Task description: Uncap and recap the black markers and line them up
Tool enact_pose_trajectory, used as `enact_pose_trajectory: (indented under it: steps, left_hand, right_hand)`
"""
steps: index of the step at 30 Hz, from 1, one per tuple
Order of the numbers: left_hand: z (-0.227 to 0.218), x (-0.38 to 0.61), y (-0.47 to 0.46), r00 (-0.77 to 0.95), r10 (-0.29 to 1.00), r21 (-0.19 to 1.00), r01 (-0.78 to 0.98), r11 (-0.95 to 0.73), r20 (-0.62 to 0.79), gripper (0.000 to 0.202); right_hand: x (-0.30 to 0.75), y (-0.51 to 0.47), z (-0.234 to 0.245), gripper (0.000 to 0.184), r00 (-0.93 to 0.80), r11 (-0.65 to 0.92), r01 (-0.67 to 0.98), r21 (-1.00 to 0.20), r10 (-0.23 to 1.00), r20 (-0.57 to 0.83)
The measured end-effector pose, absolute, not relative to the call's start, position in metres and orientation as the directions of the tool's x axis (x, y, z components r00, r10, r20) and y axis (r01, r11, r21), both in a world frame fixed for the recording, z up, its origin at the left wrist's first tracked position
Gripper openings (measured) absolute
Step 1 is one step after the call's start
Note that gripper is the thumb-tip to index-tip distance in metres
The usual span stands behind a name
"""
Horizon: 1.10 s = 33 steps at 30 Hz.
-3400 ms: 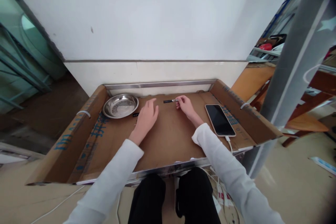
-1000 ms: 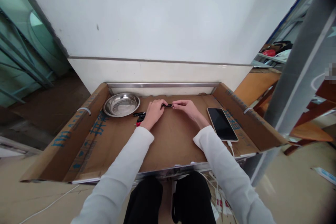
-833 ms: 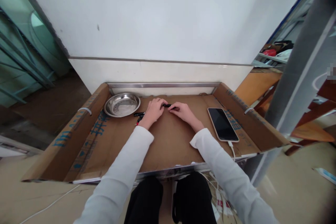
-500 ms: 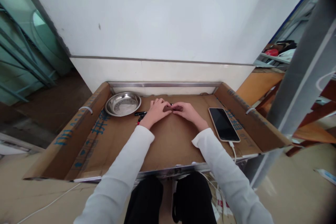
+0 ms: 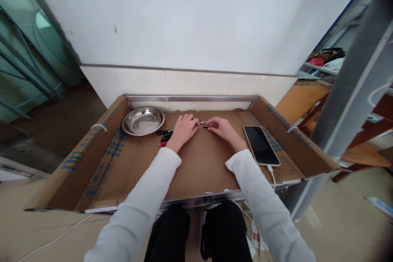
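My left hand [image 5: 186,129] rests on the cardboard with its fingers bent downward and close together. Several black pens [image 5: 165,133] and a red-ended one [image 5: 163,144] stick out on its left side, and the palm hides where they run. Past its fingertips a small shiny piece [image 5: 202,122] shows in the gap between the hands. My right hand [image 5: 222,129] is closed in a pinch at a thin dark piece [image 5: 205,127]. Whether these small pieces are pen ends, I cannot tell. What the left fingers hold is hidden.
A round steel bowl [image 5: 143,122] stands at the back left. On the right lies a phone [image 5: 262,145] with a white charging cable [image 5: 272,177]. Raised cardboard sides [image 5: 291,135] flank the work surface, and a white wall [image 5: 196,82] rises behind it.
My fingertips have moved apart, and the small shiny and dark pieces now show in the gap. The right wrist has shifted slightly right. More of the pens and red end shows at the left.
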<state>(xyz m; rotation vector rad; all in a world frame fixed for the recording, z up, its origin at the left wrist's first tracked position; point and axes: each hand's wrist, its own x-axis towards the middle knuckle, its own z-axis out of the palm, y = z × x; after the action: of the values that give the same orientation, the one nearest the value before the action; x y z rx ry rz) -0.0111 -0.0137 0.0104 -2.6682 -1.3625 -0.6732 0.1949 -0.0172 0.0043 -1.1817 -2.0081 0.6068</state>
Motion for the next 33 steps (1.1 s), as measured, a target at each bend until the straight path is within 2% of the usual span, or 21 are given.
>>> enact_pose_trajectory:
  steps: [7,13,19,24,28,33]
  left_hand:
    - [0.006,-0.011,-0.008,0.444,0.785,0.196,0.804,-0.562,0.433,0.014]
    - [0.016,-0.011,-0.013,0.405,0.802,0.196,0.828,-0.525,0.438,0.013]
    - [0.036,-0.039,-0.034,0.241,0.802,0.365,0.794,-0.487,0.547,0.018]
    - [0.029,-0.069,-0.057,0.352,0.844,0.256,0.842,-0.474,0.404,0.024]
    - [0.022,-0.079,-0.064,0.391,0.860,0.163,0.874,-0.459,0.327,0.029]
    - [0.016,-0.092,-0.054,0.420,0.845,0.248,0.825,-0.507,0.331,0.031]
  right_hand:
    - [0.188,-0.013,0.000,0.015,-0.261,0.500,0.652,-0.570,0.854,0.450]
    - [0.186,-0.009,-0.007,0.012,-0.253,0.478,0.677,-0.560,0.866,0.432]
    - [0.181,-0.009,-0.010,0.011,-0.245,0.490,0.699,-0.521,0.849,0.469]
    - [0.177,-0.017,-0.002,0.010,-0.249,0.506,0.710,-0.490,0.831,0.498]
    - [0.167,-0.027,0.006,0.018,-0.342,0.544,0.724,-0.423,0.817,0.465]
    - [0.155,-0.029,0.007,0.025,-0.431,0.575,0.733,-0.363,0.806,0.404]
